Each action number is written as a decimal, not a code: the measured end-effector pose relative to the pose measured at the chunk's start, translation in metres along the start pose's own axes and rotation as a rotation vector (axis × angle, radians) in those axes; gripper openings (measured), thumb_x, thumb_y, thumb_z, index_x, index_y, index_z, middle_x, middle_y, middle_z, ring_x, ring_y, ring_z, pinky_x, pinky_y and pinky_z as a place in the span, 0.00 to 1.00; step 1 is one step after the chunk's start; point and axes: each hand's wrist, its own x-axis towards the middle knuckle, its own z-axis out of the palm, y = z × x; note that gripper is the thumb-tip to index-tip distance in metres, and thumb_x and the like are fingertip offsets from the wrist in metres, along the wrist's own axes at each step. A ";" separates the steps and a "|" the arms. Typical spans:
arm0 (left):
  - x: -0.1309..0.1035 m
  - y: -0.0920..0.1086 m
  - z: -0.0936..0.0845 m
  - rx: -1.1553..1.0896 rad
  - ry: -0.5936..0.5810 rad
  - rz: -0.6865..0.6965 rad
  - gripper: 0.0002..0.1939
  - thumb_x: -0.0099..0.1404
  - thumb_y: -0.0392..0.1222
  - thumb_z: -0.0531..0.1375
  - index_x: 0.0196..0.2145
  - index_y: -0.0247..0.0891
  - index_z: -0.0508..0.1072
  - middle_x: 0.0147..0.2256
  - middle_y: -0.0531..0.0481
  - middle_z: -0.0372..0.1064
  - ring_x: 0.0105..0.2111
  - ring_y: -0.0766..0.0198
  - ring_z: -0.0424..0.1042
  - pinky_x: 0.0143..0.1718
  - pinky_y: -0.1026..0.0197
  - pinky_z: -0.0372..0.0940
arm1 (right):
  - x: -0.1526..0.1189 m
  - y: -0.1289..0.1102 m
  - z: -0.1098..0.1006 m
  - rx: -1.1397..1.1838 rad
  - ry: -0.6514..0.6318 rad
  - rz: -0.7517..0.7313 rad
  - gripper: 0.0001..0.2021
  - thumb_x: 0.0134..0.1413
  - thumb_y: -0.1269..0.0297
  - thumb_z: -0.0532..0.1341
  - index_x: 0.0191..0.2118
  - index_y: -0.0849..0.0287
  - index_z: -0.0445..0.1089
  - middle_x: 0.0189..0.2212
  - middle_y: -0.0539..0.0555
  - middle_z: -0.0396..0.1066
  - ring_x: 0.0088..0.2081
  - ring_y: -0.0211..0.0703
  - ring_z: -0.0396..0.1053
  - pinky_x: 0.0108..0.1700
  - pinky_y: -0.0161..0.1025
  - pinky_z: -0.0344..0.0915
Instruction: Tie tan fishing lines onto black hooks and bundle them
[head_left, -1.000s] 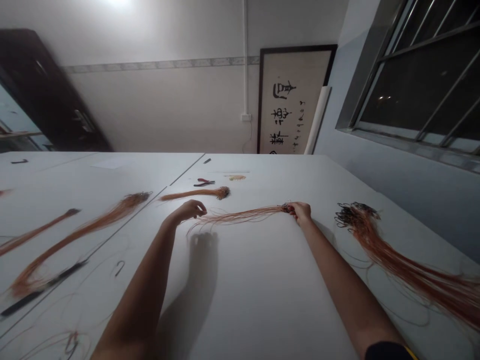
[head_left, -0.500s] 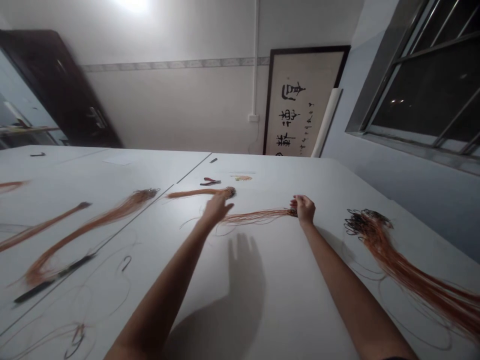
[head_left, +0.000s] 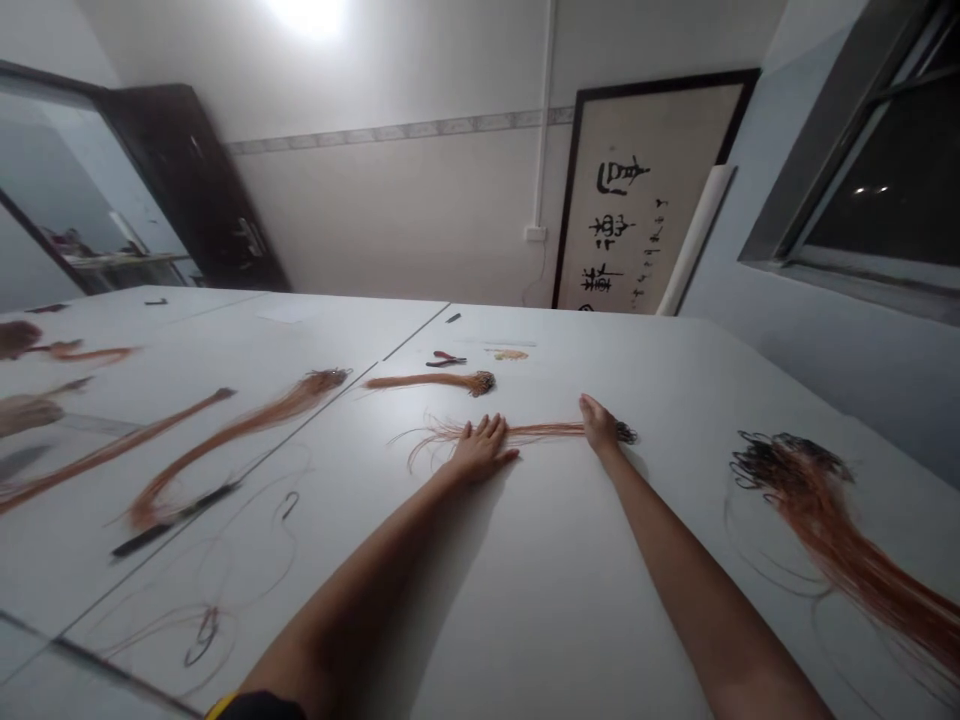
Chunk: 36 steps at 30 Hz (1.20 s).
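On the white table [head_left: 555, 560] lies a thin bundle of orange strands [head_left: 546, 431] with dark hooks at its right end. My left hand [head_left: 482, 449] rests flat over the loose left part of the strands, fingers spread. Near the hooked end, my right hand [head_left: 598, 424] is closed round the bundle. A second, smaller bundle [head_left: 435, 381] with a hooked end lies just beyond my left hand. Red-handled pliers [head_left: 446, 359] sit behind that bundle. At the right is a thick orange bundle [head_left: 832, 510] topped by many dark hooks.
Two longer orange bundles [head_left: 247, 430] lie at the left, near a dark stick [head_left: 176, 520] and loose wires with hooks [head_left: 202, 635]. Another person's hands [head_left: 30, 413] are at the far left edge. Small yellowish pieces [head_left: 511, 355] lie towards the back.
My left hand has come down from beside the smaller bundle onto the strands. My right hand now grips the bundle left of its hooks. The view has turned left, showing another person's hands.
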 end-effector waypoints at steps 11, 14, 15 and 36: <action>-0.012 -0.059 -0.075 0.139 -0.078 -0.032 0.16 0.70 0.47 0.58 0.50 0.34 0.69 0.47 0.43 0.68 0.46 0.59 0.70 0.49 0.49 0.69 | 0.010 -0.007 0.004 -0.056 0.082 -0.049 0.14 0.65 0.61 0.60 0.52 0.60 0.69 0.52 0.59 0.68 0.49 0.47 0.70 0.51 0.50 0.70; -0.004 -0.072 -0.079 0.160 -0.026 -0.026 0.17 0.69 0.46 0.58 0.52 0.34 0.69 0.48 0.43 0.68 0.48 0.56 0.70 0.51 0.46 0.68 | 0.013 -0.008 -0.009 -0.077 0.101 -0.095 0.13 0.65 0.61 0.59 0.52 0.60 0.69 0.51 0.58 0.69 0.48 0.46 0.71 0.50 0.49 0.70; -0.002 -0.075 -0.080 0.154 0.000 -0.012 0.18 0.69 0.46 0.58 0.53 0.35 0.68 0.50 0.42 0.67 0.50 0.55 0.69 0.53 0.45 0.67 | 0.014 -0.009 -0.019 -0.089 0.110 -0.106 0.13 0.65 0.61 0.59 0.52 0.60 0.69 0.50 0.58 0.70 0.47 0.45 0.71 0.49 0.48 0.71; -0.045 0.050 -0.207 -0.475 0.865 0.214 0.18 0.65 0.52 0.61 0.48 0.40 0.75 0.44 0.53 0.75 0.47 0.65 0.74 0.58 0.55 0.66 | -0.033 0.043 -0.254 -1.038 0.229 0.193 0.12 0.64 0.59 0.60 0.47 0.62 0.71 0.47 0.57 0.71 0.45 0.44 0.71 0.48 0.47 0.70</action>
